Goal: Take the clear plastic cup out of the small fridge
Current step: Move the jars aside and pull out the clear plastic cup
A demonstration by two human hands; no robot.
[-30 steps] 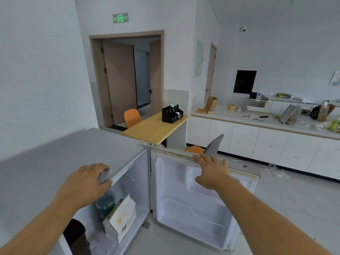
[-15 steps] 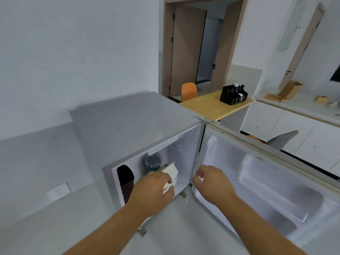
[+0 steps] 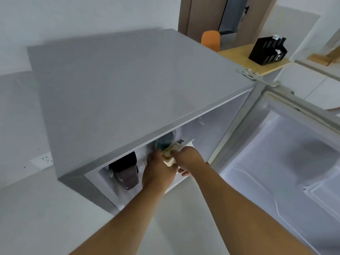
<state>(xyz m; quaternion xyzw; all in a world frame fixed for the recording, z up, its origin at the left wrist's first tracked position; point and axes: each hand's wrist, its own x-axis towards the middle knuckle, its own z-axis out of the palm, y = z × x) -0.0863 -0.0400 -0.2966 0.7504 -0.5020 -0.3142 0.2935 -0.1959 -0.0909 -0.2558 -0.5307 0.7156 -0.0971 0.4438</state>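
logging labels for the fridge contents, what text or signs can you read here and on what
White paper bag in the small fridge, between the left hand and right hand: one dark printed character near its top edge, too blurred to read.
Same bag, yellow patch lower down: small print, unreadable.
Black organizer on the wooden table: a white tag, nothing legible.
No other text shows.

Left hand and right hand extended forward, fingers curled, side by side.
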